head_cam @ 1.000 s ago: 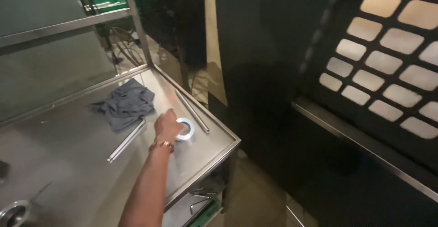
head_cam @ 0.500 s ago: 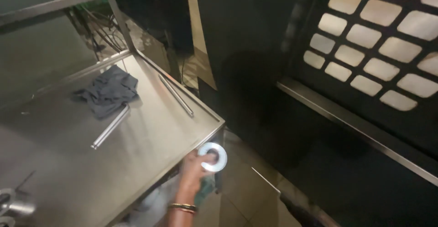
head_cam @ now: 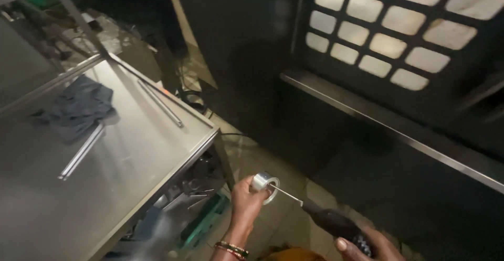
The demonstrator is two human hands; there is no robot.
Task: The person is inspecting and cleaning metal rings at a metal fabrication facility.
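Note:
My left hand (head_cam: pixel 245 200) holds a small round silver metal part (head_cam: pixel 264 182) out over the floor, just past the corner of the steel table (head_cam: pixel 131 151). My right hand (head_cam: pixel 362 245), at the bottom edge of the view, grips a dark-handled tool (head_cam: pixel 331 221). Its thin metal shaft (head_cam: pixel 286 194) points left and its tip touches the round part. Bangles show on my left wrist (head_cam: pixel 231 249).
On the table lie a dark grey cloth (head_cam: pixel 76 106) and two metal rods (head_cam: pixel 160 102) (head_cam: pixel 81 152). Tools and a green object (head_cam: pixel 205 221) sit on a shelf under the table. A dark machine with a gridded panel (head_cam: pixel 399 35) and a steel ledge (head_cam: pixel 388 124) stands to the right.
My left hand lifted the round part off the table and carried it past the table's edge. My right hand has come into view with the tool, its tip now at the part.

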